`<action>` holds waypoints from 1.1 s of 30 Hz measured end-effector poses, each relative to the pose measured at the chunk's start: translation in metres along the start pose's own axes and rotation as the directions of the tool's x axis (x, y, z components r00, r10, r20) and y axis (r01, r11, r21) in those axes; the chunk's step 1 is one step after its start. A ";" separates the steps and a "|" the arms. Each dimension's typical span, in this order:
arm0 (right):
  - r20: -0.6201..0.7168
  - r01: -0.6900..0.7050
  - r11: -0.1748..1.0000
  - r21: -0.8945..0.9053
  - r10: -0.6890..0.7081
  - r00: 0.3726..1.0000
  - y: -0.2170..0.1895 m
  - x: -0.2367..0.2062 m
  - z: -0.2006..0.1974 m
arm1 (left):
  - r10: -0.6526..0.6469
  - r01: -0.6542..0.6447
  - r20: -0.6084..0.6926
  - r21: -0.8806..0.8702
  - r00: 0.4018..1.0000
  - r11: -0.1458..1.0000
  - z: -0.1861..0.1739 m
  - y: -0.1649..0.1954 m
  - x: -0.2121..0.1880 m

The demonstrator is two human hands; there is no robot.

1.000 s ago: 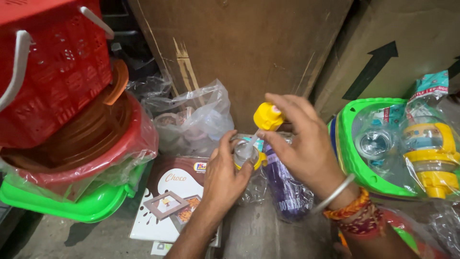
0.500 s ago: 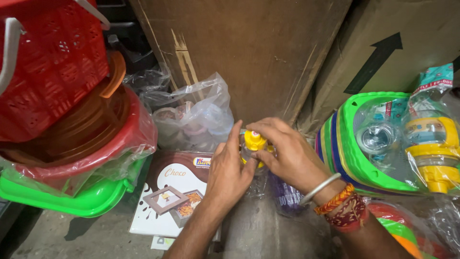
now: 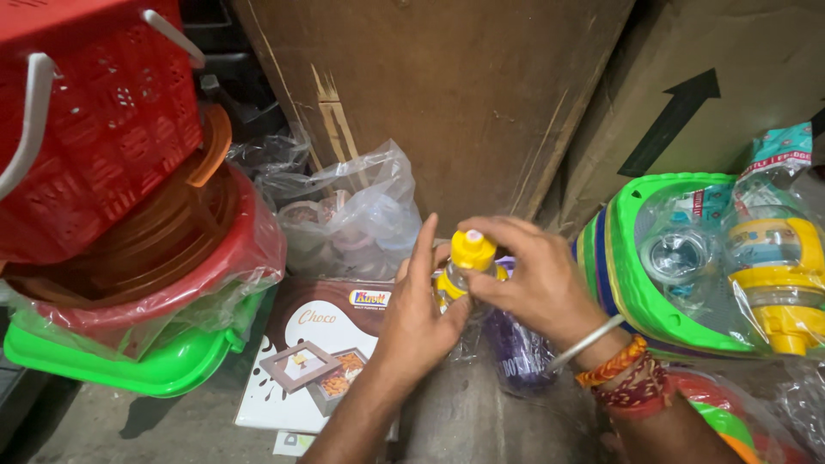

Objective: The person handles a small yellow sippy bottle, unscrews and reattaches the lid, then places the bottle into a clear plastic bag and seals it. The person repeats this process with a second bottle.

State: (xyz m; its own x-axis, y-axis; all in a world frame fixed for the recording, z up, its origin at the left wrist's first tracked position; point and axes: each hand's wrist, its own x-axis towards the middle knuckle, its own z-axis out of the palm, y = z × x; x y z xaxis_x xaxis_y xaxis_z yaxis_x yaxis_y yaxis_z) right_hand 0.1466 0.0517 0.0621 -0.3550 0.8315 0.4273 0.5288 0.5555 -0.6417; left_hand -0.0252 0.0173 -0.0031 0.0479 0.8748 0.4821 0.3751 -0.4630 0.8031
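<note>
The small clear bottle with a yellow cap (image 3: 471,253) stood upright between the two hands, roughly in the middle of the floor space, in front of the leaning brown board (image 3: 447,94). It still sat partly in a thin clear plastic wrap (image 3: 468,331), which crinkled below the hands. It looked light and stiff, a hard plastic thing that would not give much under a squeeze, but the film around it probably made it slippery, so a grip on the bare cap and neck seemed surer than one on the wrapped body.

The left hand (image 3: 418,314) cupped the bottle's body from the near side, its fingers closed about it with the forefinger raised straight up beside the cap. The right hand (image 3: 533,279) came over from the right, its fingers narrowed around the neck just under the cap; a metal bangle and coloured threads (image 3: 614,365) circled that wrist.

Just beside the bottle lay a purple bottle (image 3: 520,361), also in film. On the floor to the left rested a flat brown-and-white box (image 3: 318,352), and behind it a clear bag of small containers (image 3: 344,215). Farther left rose a stack of red and green tubs (image 3: 163,283) under a red basket (image 3: 94,129). To the right, green-rimmed trays (image 3: 632,275) held packaged yellow-capped bottles (image 3: 769,266).
</note>
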 end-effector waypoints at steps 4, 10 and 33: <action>0.005 -0.083 0.918 0.389 0.088 0.996 0.009 0.003 -0.009 | -0.022 0.021 0.022 0.032 1.000 0.999 0.000 -0.005 0.005; 0.018 -0.285 0.627 0.725 0.397 0.918 0.020 0.002 -0.014 | -0.523 0.635 0.430 -0.706 0.736 0.313 -0.008 -0.004 0.007; 0.125 -0.337 0.324 0.884 0.529 0.839 0.046 0.001 -0.001 | -0.706 0.557 0.184 -0.756 0.684 0.343 0.005 -0.001 0.010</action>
State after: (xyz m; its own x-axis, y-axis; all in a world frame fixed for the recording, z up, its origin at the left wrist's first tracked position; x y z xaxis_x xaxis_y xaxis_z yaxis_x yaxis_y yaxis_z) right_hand 0.1720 0.0779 0.0333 -0.1148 0.9915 -0.0607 -0.3906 -0.1013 -0.9150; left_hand -0.0201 0.0273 -0.0006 -0.0618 0.9514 -0.3018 -0.5447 0.2212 0.8090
